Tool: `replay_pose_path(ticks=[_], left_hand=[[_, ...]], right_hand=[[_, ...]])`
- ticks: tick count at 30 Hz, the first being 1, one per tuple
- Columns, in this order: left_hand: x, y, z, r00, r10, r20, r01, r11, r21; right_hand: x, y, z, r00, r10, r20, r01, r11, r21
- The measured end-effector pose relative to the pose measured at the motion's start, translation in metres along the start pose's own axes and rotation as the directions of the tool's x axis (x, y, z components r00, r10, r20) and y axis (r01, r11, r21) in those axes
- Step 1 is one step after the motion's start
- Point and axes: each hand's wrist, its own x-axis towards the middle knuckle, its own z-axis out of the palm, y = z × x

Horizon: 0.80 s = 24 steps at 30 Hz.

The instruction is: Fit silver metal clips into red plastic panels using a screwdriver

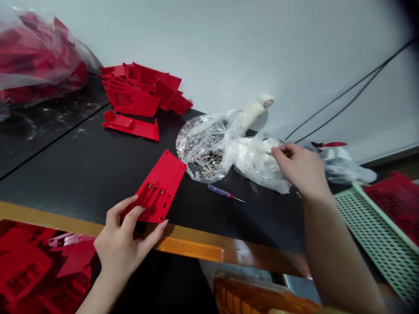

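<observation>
The left hand (126, 246) rests at seven o'clock on a red plastic plate (153, 187), its fingers (130, 213) open against the near edge, apparently steadying it on the black desk (81, 176). At three o'clock, the right hand's (301, 168) fingers (279, 150) curl at a clear plastic bag (258, 165), but any grip is hard to make out.

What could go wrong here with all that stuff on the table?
The right hand is at the plastic bag of small metal pieces, so a tug might spill them. The blue-handled screwdriver lies with its bare metal tip out, and it could poke a hand. The red plastic panel under the left hand sits near the table's orange edge and might slip off.
</observation>
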Motion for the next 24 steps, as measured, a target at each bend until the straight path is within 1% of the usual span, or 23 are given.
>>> replay_pose_path(ticks=[2, 4, 6, 9, 12, 15, 19, 24], left_hand=[[0.001, 0.001, 0.0, 1.0, -0.005, -0.009, 0.005, 1.0, 0.001], [0.001, 0.002, 0.0, 1.0, -0.009, -0.018, 0.009, 1.0, -0.001], [0.0, 0.003, 0.001, 1.0, 0.002, -0.03, -0.002, 1.0, 0.0], [-0.001, 0.002, 0.001, 0.999, 0.02, -0.046, -0.021, 1.0, -0.009], [-0.004, 0.0, 0.001, 0.998, 0.034, -0.058, -0.035, 0.999, -0.026], [-0.005, -0.001, 0.002, 0.997, 0.046, -0.057, -0.048, 0.998, -0.032], [-0.004, 0.0, 0.002, 0.998, 0.035, -0.052, -0.038, 0.997, -0.061], [-0.003, 0.002, 0.001, 0.996, 0.067, -0.065, -0.07, 0.997, -0.039]], right_hand=[[0.01, 0.013, 0.002, 0.995, -0.018, 0.101, 0.018, 1.0, -0.002], [0.017, 0.023, 0.011, 0.968, -0.073, 0.238, 0.077, 0.997, -0.007], [0.022, 0.03, 0.022, 0.939, -0.107, 0.327, 0.123, 0.992, -0.028], [0.03, 0.039, 0.036, 0.912, -0.121, 0.391, 0.152, 0.987, -0.048], [0.039, 0.045, 0.045, 0.878, -0.158, 0.451, 0.193, 0.981, -0.032], [0.045, 0.045, 0.055, 0.863, -0.18, 0.472, 0.224, 0.974, -0.037], [0.047, 0.044, 0.065, 0.87, -0.202, 0.45, 0.241, 0.97, -0.031], [0.042, 0.052, 0.069, 0.89, -0.22, 0.4, 0.225, 0.974, 0.037]])
